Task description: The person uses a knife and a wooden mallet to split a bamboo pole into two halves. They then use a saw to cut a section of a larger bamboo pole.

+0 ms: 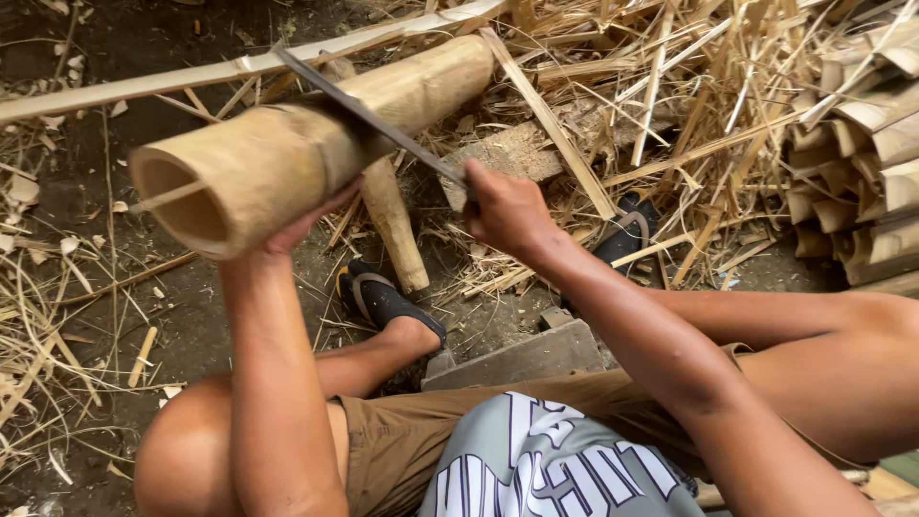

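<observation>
A thick hollow bamboo section [287, 144] lies tilted, its open end toward me at the left. My left hand [302, 222] grips it from underneath, near the open end. My right hand [505, 209] is closed on the handle of a long dark blade [369, 115]. The blade lies slantwise across the top of the bamboo, its tip past the far side. A thin sliver sticks out of the open end.
A short wooden post [394, 222] stands under the bamboo. Split bamboo strips [670, 86] litter the dirt at the back and right, with stacked curved pieces [862, 153] at far right. A long pole [191, 75] runs along the back. My sandalled feet [383, 302] rest on the ground.
</observation>
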